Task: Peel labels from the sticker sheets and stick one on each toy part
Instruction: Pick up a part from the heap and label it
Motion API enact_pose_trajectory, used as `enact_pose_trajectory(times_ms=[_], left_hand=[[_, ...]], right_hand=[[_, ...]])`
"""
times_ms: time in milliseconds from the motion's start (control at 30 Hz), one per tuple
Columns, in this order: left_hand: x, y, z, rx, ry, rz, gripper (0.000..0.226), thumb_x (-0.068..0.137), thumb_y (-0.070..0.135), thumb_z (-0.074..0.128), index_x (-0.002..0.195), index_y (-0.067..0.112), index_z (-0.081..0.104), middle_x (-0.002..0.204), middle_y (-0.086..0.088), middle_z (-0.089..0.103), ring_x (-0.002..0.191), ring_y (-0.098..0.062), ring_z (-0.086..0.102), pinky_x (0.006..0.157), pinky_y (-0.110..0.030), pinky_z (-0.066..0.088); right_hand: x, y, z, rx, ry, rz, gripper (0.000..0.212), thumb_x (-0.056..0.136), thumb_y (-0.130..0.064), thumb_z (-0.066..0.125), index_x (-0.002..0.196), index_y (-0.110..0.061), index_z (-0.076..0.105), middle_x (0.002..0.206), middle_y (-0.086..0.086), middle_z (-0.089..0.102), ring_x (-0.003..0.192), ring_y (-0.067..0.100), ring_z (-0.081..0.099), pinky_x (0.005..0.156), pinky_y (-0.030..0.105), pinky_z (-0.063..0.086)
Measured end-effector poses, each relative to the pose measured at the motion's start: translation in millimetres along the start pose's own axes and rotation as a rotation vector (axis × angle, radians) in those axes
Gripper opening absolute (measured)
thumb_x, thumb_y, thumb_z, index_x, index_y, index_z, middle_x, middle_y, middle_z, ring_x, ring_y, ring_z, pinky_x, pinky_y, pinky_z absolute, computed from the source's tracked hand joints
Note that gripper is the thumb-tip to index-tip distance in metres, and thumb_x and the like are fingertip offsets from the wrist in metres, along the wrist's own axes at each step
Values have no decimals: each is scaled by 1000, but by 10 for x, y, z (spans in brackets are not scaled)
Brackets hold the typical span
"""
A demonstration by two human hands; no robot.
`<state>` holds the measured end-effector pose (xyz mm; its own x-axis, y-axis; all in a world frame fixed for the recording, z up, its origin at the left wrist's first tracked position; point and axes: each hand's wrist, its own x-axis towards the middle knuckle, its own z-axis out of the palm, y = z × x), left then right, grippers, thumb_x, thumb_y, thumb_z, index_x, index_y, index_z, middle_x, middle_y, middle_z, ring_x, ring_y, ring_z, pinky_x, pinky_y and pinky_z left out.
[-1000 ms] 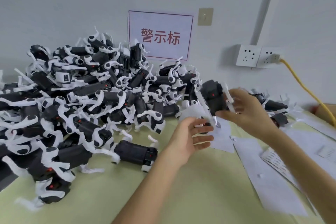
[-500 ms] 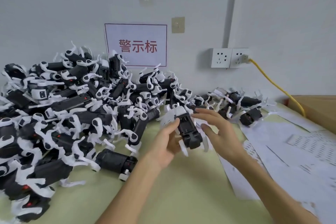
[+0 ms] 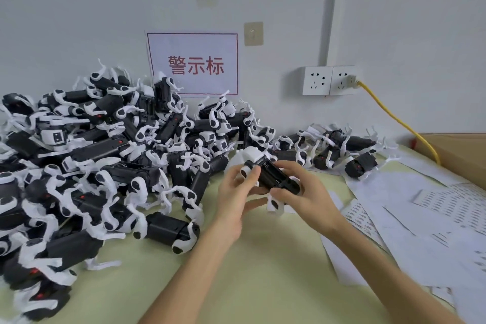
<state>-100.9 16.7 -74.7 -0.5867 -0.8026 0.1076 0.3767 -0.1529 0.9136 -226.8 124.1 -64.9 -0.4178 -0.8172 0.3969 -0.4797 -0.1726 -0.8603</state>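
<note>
The pale green surface [image 3: 263,284] stretches out before me. A big pile of black-and-white toy parts [image 3: 105,155] covers its left side, up against the wall. White sticker sheets [image 3: 420,208] lie spread on the right. Between them, my left hand [image 3: 236,200] and right hand [image 3: 307,192] both grip one toy part [image 3: 273,179], fingers curled around its black body.

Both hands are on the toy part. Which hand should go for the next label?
Right. The sticker sheets lie on the table just beyond the right hand, away from the left hand, which grips the toy part and could probably hold it alone.
</note>
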Motion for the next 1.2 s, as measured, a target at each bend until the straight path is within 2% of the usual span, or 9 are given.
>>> enact_pose_trajectory(times_ms=[67,200,433,600,700,800,967,1100,1200], left_hand=[[36,17,-25,51,47,27,31,88,31,76,110,11,65,68,5,56,67,-14,60,60,-25,55],[75,49,-39,-8,58,71,46,74,31,84,110,7,68,80,-5,49,68,-15,58,66,-27,56],[108,121,-62,-280,-22,-29,33,86,-12,68,113,4,55,87,-13,65,73,-24,72,74,-32,62],[-3,96,25,-34,-89,-211,26,84,34,76,93,11,70,83,-5,72,66,-19,70,61,-32,58],[-50,51,95,113,-271,-209,61,85,59,59,125,14,69,106,-3,69,87,-17,66,78,-35,52],[-103,41,155,120,-291,-125,65,88,60,55,136,15,63,116,-9,66,102,-21,60,84,-38,43],[-94,40,123,143,-148,-24,50,75,60,68,101,18,75,82,2,71,74,-7,64,60,-19,48],[-88,10,106,235,-187,48,28,82,51,74,94,25,76,92,-3,77,83,-13,70,64,-24,56],[-100,-30,116,310,-255,82,34,83,45,70,106,20,73,90,-5,75,80,-18,72,69,-30,60]], right_hand=[[23,-16,-29,82,2,37,43,78,-35,67,121,-32,65,101,-6,74,83,11,69,71,19,50],[37,-21,-48,221,-23,76,28,86,-33,63,114,-29,69,80,-11,69,68,5,60,58,15,43],[65,5,-53,504,31,187,25,98,-24,63,121,-14,65,79,-2,62,66,15,48,60,28,37],[74,-19,-60,522,84,149,16,99,-26,65,114,-21,68,80,-6,64,69,16,51,64,33,35],[58,-50,-65,520,66,136,25,88,-38,69,111,-27,71,100,3,72,90,25,64,80,40,47],[27,-59,-37,439,-3,123,26,93,-36,70,116,-24,71,112,15,71,102,31,69,93,42,52],[19,-59,19,410,-43,129,21,102,-23,58,119,-13,66,113,25,67,92,28,64,80,40,49],[-8,-95,-11,403,-23,127,38,85,-41,67,103,-8,62,91,14,69,82,25,65,71,32,50],[-9,-101,-28,381,11,154,46,79,-54,74,87,-11,58,83,11,64,77,23,59,70,33,44]])
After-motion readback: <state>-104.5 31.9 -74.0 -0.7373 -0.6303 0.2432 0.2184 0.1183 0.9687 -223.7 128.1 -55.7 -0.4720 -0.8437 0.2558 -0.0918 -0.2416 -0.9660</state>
